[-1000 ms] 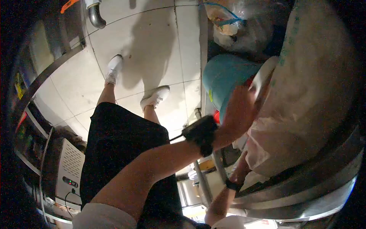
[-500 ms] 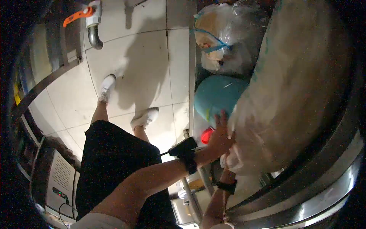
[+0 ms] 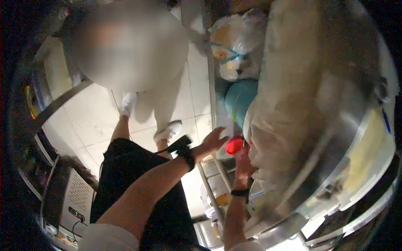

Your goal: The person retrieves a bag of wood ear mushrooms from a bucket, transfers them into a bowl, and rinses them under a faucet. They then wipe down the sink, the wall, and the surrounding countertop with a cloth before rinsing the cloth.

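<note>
My left hand (image 3: 215, 141) is held beside the red round object (image 3: 234, 145), its fingers apart and nothing in them. Lower and further right, my right hand (image 3: 242, 165) is at the near edge of a large beige, cloudy plastic bag (image 3: 289, 138). Motion smears its fingers, so I cannot tell whether they grip the bag. Beyond the red object, a teal rounded container (image 3: 242, 100) is partly hidden behind the bag. A dark band circles each wrist, and a small black device sits by the left one.
Clear plastic bags with tan contents (image 3: 236, 46) lie past the teal container. Metal rails (image 3: 213, 190) run below my hands. A curved metal edge (image 3: 356, 142) borders the right side. At lower left stands a vented box (image 3: 77, 194) with small lights. A blurred patch covers the upper left.
My left hand has come off the bag and teal container and moved left. My right hand, partly hidden by the bag before, now shows at its edge. The view has shifted.
</note>
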A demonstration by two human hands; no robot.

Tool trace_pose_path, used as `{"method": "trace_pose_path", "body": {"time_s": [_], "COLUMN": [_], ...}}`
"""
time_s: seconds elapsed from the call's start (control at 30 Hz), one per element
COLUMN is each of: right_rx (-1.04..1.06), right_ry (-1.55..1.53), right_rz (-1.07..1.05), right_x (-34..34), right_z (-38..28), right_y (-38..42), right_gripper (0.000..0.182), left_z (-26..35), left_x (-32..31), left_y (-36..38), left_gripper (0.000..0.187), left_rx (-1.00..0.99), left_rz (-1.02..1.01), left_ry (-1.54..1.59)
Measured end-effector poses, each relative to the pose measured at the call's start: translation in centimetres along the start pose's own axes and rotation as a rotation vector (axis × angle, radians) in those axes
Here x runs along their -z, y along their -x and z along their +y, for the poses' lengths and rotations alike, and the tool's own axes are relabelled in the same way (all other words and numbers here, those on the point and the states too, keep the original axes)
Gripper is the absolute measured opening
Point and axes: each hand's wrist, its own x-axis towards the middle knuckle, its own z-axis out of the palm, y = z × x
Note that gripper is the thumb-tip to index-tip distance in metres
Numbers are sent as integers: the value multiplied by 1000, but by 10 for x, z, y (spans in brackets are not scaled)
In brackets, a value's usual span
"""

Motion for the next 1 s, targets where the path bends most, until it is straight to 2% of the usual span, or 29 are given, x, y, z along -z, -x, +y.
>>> {"method": "trace_pose_path", "body": {"time_s": [0.03,0.07,0.13,0.17,0.2,0.23,0.27,0.3,0.33,0.37,0.4,0.43,0.47,0.5,0.57,0.63,0.67,0.7,0.77,0.83,0.87,0.93,0.97,1.0], "right_rx": [68,95,-9,-141,13,-103,-145,-181,-200,-260,-311,-345,-498,-668,-859,-769,-940,-1117,-1336,-1562,-1634,-1715,-1728,-1722], "right_ry": [605,961,1227,1178,1816,1698,1865,2031,2023,2284,2550,2554,2582,2617,2447,2845,2879,2916,2764,2924,2998,3097,3114,3137], "right_rz": [-3,45,174,244,166,204,99,-24,-112,-260,-421,-503,-507,-511,-642,-681,-758,-828,-1593,-1503,-1443,-1387,-1401,-1398], "right_x": [26,53,105,136,142,144,151,159,168,178,175,167,139,115,145,124,130,132,125,126,131,150,165,177], "right_z": [0,2,11,4,60,86,105,117,129,132,152,167,205,236,179,190,168,137,134,165,185,232,260,287], "right_y": [16,33,67,81,114,133,145,153,149,141,142,145,165,177,120,142,117,90,83,103,113,128,124,132], "right_gripper": [45,40,34,33,27,29,30,32,32,32,32,32,30,27,27,26,26,26,24,24,24,24,24,25], "left_z": [-31,-31,-35,-94,-95,-76,-65,-59,-57,-39,15,70,126,111,18,-116,-132,-137,-157,8,9,-2,-13,-19], "left_x": [10,27,71,85,104,123,142,160,179,192,185,177,168,161,120,66,41,11,7,5,2,0,0,-11], "left_y": [19,53,118,138,170,200,236,277,316,351,388,426,464,484,529,495,491,478,452,598,619,654,662,673], "left_gripper": [44,33,20,18,18,19,19,19,19,19,20,20,20,20,25,28,28,30,32,31,31,33,33,34], "left_rx": [-143,-119,-200,-175,-236,-41,-72,18,92,161,165,154,129,91,-308,-467,-343,-140,-76,149,154,-2,3,-21], "left_rz": [-18,41,225,145,174,62,108,166,221,265,364,466,568,647,700,742,753,730,589,885,952,1330,1398,1382], "left_ry": [-33,236,-339,-493,-808,-863,-899,-684,-463,-230,-79,77,226,250,896,905,366,-134,-174,-37,28,-113,-86,-5]}}
